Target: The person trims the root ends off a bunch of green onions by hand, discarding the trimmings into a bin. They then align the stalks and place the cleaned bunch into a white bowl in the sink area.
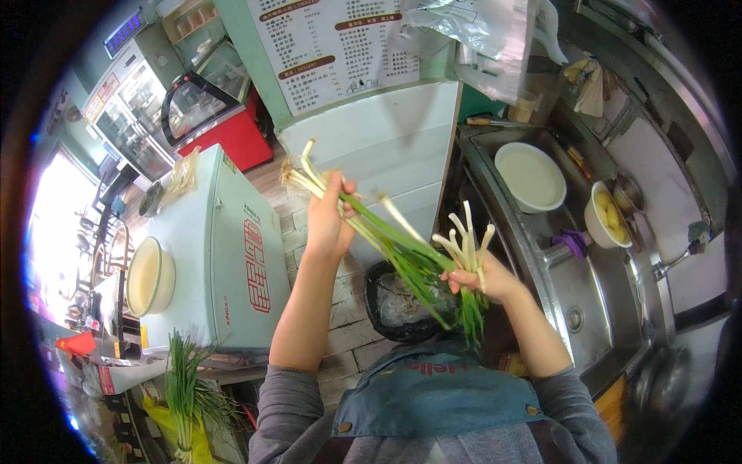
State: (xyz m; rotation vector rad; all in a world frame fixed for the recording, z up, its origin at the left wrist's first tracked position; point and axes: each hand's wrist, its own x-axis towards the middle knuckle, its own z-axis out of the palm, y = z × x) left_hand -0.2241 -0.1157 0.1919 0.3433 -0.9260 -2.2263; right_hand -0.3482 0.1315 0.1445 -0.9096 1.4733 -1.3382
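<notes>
My left hand grips a few scallions near their white root ends, where brown roots show. Their green leaves slant down to the right, crossing above a black-lined bin that has clear plastic and scraps inside. In my right hand is a bunch of scallions with bare white ends pointing up and green leaves hanging below. One more stalk reaches from the right hand's fingers towards the left. Another bundle of green scallions lies at the lower left on a yellow plastic bag.
To the right, a steel sink holds a white basin of cloudy liquid and a bowl of peeled potatoes, with a purple cloth on its divider. A chest freezer at left bears a round basin.
</notes>
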